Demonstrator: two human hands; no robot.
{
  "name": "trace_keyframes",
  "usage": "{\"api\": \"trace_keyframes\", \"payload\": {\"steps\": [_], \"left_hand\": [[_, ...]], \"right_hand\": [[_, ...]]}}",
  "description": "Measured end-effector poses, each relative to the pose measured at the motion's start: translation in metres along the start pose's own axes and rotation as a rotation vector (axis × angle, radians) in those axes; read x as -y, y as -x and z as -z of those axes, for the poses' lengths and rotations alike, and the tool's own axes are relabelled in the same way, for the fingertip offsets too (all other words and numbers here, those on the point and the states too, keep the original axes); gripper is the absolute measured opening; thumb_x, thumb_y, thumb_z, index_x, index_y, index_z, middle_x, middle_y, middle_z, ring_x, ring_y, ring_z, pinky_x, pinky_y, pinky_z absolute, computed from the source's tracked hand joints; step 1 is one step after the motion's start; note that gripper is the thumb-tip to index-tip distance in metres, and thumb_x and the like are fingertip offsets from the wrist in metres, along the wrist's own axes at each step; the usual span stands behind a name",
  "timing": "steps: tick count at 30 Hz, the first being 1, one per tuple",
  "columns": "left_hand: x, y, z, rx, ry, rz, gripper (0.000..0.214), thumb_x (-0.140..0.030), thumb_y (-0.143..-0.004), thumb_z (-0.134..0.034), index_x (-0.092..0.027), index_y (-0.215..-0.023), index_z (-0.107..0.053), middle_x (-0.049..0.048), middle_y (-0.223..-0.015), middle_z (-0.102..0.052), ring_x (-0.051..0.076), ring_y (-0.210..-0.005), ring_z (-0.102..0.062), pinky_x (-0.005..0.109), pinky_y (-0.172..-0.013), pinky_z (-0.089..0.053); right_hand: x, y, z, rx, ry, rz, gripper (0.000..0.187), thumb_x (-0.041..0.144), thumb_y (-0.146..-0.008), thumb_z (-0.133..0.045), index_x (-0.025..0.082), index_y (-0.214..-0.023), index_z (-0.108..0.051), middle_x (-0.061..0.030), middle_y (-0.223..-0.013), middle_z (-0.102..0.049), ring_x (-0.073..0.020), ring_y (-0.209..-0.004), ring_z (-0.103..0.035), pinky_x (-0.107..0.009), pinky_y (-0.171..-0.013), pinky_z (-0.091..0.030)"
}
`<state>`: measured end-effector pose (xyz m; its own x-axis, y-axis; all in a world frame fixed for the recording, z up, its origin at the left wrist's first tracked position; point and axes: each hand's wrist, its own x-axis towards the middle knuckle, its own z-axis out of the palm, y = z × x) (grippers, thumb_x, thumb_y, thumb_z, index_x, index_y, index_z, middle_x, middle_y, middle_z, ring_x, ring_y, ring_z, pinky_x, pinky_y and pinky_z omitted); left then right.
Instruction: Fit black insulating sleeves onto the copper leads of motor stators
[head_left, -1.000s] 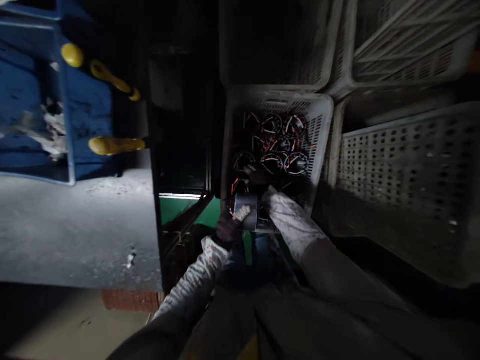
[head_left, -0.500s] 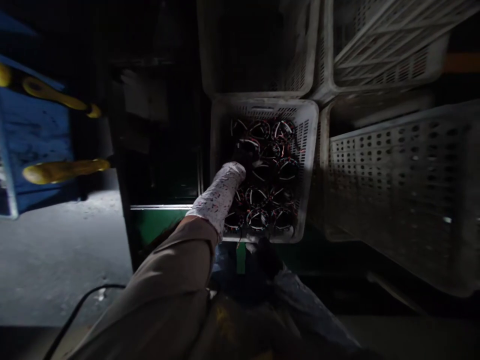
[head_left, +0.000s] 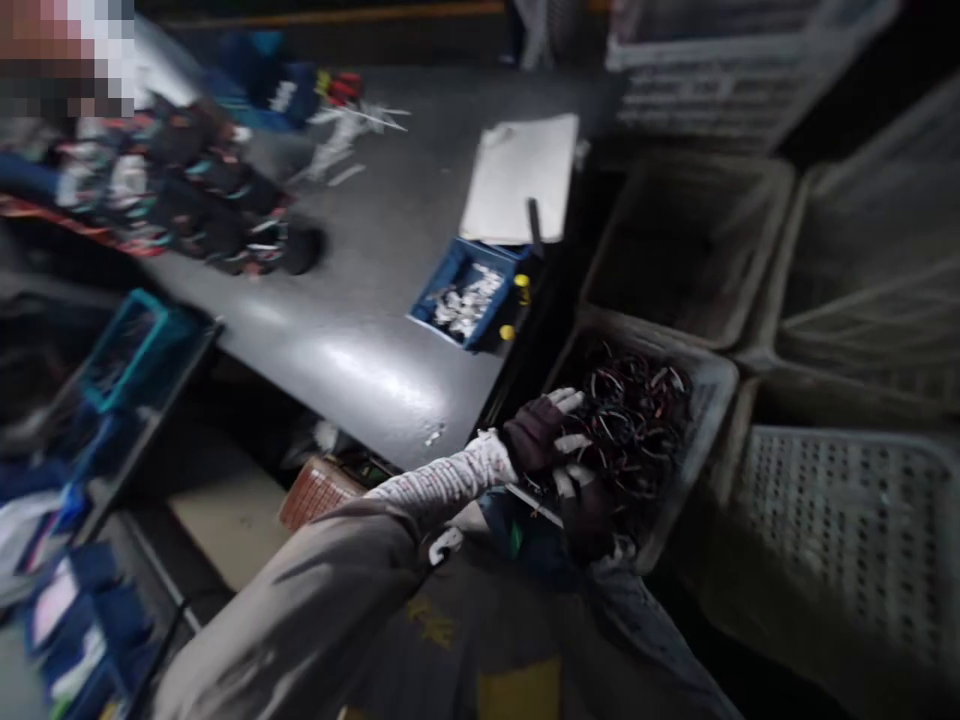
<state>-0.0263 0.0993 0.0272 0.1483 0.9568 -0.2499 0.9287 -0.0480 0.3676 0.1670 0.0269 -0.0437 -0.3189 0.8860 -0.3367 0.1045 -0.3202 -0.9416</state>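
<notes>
Right of centre in the frame, the left hand (head_left: 534,432) reaches over the crate (head_left: 720,372), fingers straight, thumb apart, with nothing seen between them. The right hand (head_left: 589,515) is just below it; its grip cannot be told. The coils (head_left: 630,420) lie in the crate, beside both hands. A blue tray (head_left: 426,308) sits on the table (head_left: 405,390), above centre

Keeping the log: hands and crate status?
Left hand open; right hand beside it, grip unclear. Wired rings in crate. Hands partly hide near side.
</notes>
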Motion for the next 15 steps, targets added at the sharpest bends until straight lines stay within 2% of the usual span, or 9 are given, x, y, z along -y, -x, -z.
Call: {"api": "trace_keyframes", "payload": {"steps": [1,3,5,7,10,13,15], "left_hand": [[0.009,0.019,0.032,-0.093,-0.068,0.005,0.082,-0.059,-0.121,-0.086,-0.021,-0.190,-0.065,0.0271,-0.191,-0.068,0.044,-0.185,-0.063,0.063,-0.156,-0.054],[0.032,0.059,0.096,-0.292,-0.217,0.148,0.078,-0.059,-0.121,-0.085,-0.019,-0.187,-0.069,0.0278,-0.189,-0.070,0.045,-0.185,-0.062,0.064,-0.158,-0.050],[0.059,0.098,0.151,-0.439,-0.332,0.402,0.075,-0.056,-0.120,-0.084,-0.018,-0.183,-0.072,0.0269,-0.188,-0.072,0.047,-0.184,-0.063,0.068,-0.158,-0.049],[0.092,0.133,0.195,-0.486,-0.396,0.659,0.073,-0.048,-0.118,-0.084,-0.016,-0.182,-0.072,0.0265,-0.188,-0.072,0.048,-0.183,-0.064,0.070,-0.156,-0.050],[0.146,0.166,0.246,-0.500,-0.454,0.912,0.073,-0.038,-0.117,-0.080,-0.011,-0.184,-0.071,0.0283,-0.192,-0.067,0.049,-0.187,-0.058,0.068,-0.158,-0.046],[0.199,0.178,0.289,-0.515,-0.476,1.000,0.074,-0.041,-0.118,-0.079,-0.010,-0.185,-0.072,0.0282,-0.198,-0.061,0.051,-0.193,-0.048,0.070,-0.161,-0.038],[0.226,0.179,0.312,-0.537,-0.456,1.020,0.079,-0.044,-0.120,-0.076,-0.005,-0.188,-0.068,0.0297,-0.201,-0.055,0.051,-0.195,-0.044,0.070,-0.163,-0.032]], "right_hand": [[0.013,-0.008,0.000,0.006,-0.051,0.065,0.046,0.073,-0.106,-0.062,0.053,-0.120,-0.100,-0.0164,-0.133,-0.096,-0.0524,-0.139,-0.091,-0.078,-0.127,-0.074],[0.041,-0.020,-0.008,0.037,-0.136,0.210,0.040,0.071,-0.109,-0.069,0.046,-0.118,-0.099,-0.0157,-0.133,-0.096,-0.0490,-0.134,-0.093,-0.075,-0.124,-0.077],[0.069,-0.025,-0.025,0.054,-0.174,0.376,0.042,0.067,-0.115,-0.071,0.035,-0.121,-0.097,-0.0168,-0.131,-0.096,-0.0439,-0.125,-0.095,-0.072,-0.116,-0.081],[0.094,-0.027,-0.049,0.070,-0.190,0.551,0.043,0.063,-0.121,-0.072,0.027,-0.120,-0.096,-0.0171,-0.127,-0.096,-0.0378,-0.119,-0.095,-0.063,-0.110,-0.083],[0.130,-0.040,-0.091,0.124,-0.167,0.722,0.040,0.056,-0.127,-0.069,0.027,-0.119,-0.097,-0.0146,-0.124,-0.097,-0.0321,-0.114,-0.096,-0.050,-0.105,-0.084],[0.175,-0.079,-0.132,0.170,-0.079,0.776,0.040,0.054,-0.125,-0.069,0.027,-0.122,-0.098,-0.0149,-0.125,-0.097,-0.0330,-0.115,-0.096,-0.051,-0.108,-0.084],[0.220,-0.115,-0.162,0.177,0.010,0.773,0.039,0.054,-0.121,-0.072,0.025,-0.128,-0.098,-0.0165,-0.132,-0.097,-0.0353,-0.124,-0.095,-0.055,-0.117,-0.081]]}}
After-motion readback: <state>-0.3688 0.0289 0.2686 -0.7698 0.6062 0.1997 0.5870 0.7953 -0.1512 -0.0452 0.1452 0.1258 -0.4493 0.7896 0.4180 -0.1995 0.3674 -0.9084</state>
